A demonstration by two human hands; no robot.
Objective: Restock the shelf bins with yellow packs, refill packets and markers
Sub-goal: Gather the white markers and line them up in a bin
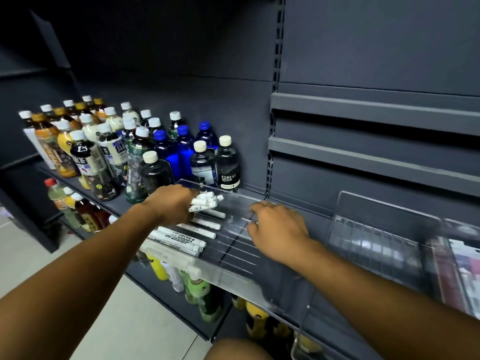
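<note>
A clear plastic bin with ribbed dividers sits on the dark shelf in front of me. My left hand grips a bundle of white markers over the bin's back left corner. Several more white markers lie in rows inside the bin's left side. My right hand hovers over the bin's right half with fingers curled; whether it touches the bin or holds anything I cannot tell.
Many drink bottles crowd the shelf to the left, right up to the bin. A second clear bin stands to the right, with packets beyond it. More bottles fill the shelf below. Two narrow ledges jut from the back panel.
</note>
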